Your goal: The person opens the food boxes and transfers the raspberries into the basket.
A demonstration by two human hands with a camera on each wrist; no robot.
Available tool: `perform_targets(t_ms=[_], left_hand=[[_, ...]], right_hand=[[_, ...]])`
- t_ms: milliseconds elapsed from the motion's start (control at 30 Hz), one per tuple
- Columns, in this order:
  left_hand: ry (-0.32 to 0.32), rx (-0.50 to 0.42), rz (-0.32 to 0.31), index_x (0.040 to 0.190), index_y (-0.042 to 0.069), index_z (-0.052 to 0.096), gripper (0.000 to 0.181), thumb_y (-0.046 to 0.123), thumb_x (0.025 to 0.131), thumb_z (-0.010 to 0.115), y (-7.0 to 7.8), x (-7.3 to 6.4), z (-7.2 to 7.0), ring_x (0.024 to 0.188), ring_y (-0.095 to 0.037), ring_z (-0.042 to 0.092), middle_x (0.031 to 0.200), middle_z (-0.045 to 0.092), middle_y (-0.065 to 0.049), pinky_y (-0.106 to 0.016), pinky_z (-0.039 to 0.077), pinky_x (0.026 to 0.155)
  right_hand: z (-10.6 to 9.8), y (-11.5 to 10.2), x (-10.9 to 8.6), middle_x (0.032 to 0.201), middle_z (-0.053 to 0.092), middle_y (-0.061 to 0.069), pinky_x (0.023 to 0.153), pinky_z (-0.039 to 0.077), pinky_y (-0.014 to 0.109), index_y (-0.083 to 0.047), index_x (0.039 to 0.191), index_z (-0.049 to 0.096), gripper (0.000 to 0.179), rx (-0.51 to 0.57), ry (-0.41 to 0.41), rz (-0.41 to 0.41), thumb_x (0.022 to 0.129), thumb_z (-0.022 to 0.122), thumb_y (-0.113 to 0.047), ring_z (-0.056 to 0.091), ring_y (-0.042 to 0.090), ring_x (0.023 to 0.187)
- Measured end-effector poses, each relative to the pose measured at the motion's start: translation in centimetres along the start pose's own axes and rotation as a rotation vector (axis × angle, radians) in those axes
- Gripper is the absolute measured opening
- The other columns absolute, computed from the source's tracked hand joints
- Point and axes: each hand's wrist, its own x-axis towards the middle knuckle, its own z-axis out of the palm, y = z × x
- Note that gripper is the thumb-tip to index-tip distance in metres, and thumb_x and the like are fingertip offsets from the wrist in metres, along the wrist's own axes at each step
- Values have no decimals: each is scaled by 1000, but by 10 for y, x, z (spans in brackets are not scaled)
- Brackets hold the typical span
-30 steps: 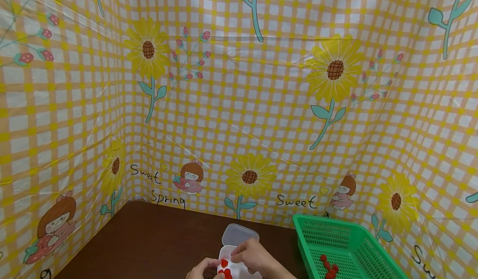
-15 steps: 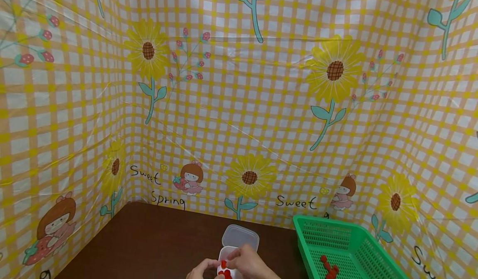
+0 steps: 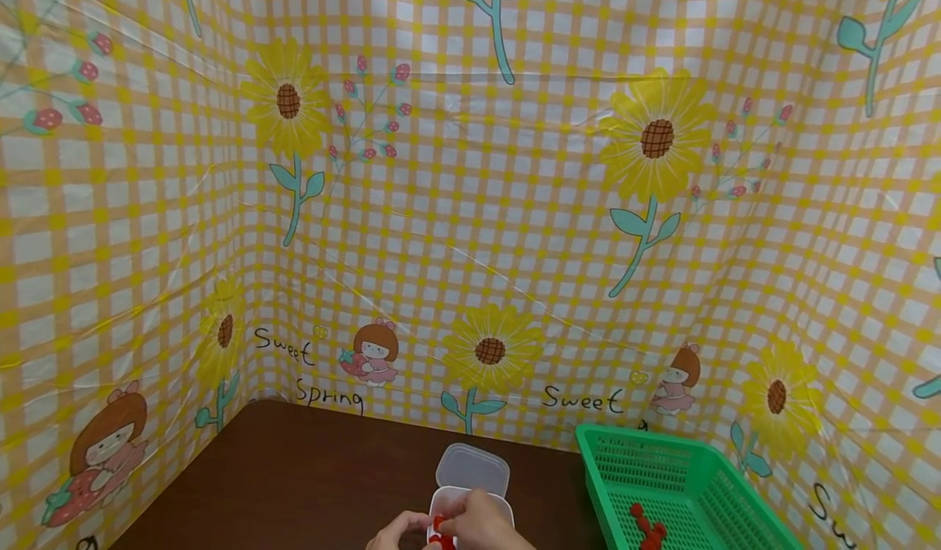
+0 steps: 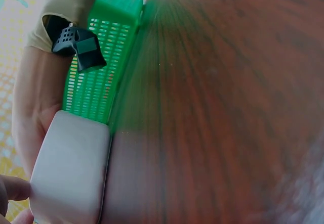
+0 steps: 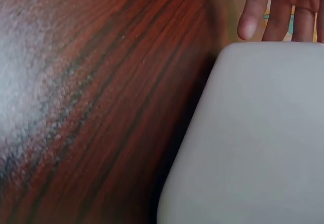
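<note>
A white plastic box [image 3: 443, 498] stands at the bottom middle of the head view, with several small red pieces [image 3: 445, 543] in its left part. My left hand [image 3: 397, 532] holds the box's left side, fingertips at the rim beside the red pieces. Reaching in from the right, my right hand [image 3: 483, 524] pinches a small red piece [image 3: 439, 524] near that rim. The box wall [image 4: 71, 168] hides the right fingertips in the left wrist view. Behind the box wall [image 5: 263, 133] in the right wrist view, the left hand [image 5: 286, 9] shows several fingers.
A clear lid [image 3: 474, 470] lies flat behind the box. To the right, a green plastic basket [image 3: 599, 485] holds several red berry-like pieces [image 3: 647, 525]. The dark wooden table [image 3: 316, 468] meets a yellow checked cloth [image 3: 441, 231] at back and sides.
My right hand has moved left inside the box to the red piece at the rim, and its fingers have come together on it. The left hand stays almost still.
</note>
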Motion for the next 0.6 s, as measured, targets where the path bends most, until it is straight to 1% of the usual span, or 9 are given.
perform_targets(t_ms=[133, 233, 467, 600], left_hand=[[-2, 4, 17, 104, 7, 61, 37, 35, 81, 69, -2, 1, 0, 78, -7, 63, 92, 68, -1, -23, 47, 67], [-1, 8, 30, 103, 8, 61, 36, 36, 82, 68, -3, 1, 0, 77, -7, 63, 93, 68, -1, -23, 47, 67], [10, 29, 16, 102, 11, 62, 36, 39, 80, 69, -3, 1, 1, 77, -6, 62, 92, 68, 1, -23, 47, 67], [14, 9, 28, 103, 9, 62, 38, 38, 80, 70, -3, 1, 1, 79, -7, 63, 94, 69, -3, -22, 47, 68]], right_hand=[[2, 2, 1, 65, 65, -1, 57, 40, 26, -6, 74, 73, 8, 6, -2, -16, 76, 70, -13, 50, 12, 62], [3, 2, 1, 64, 64, -1, 56, 39, 25, -8, 72, 72, 8, 12, 0, -6, 76, 70, -14, 48, 12, 61], [5, 3, 1, 59, 59, -2, 52, 36, 24, -9, 66, 70, 13, 8, 17, 2, 77, 69, -15, 47, 13, 59], [6, 2, 1, 57, 56, -3, 51, 36, 24, -8, 64, 69, 13, 3, 22, 3, 76, 70, -14, 46, 13, 58]])
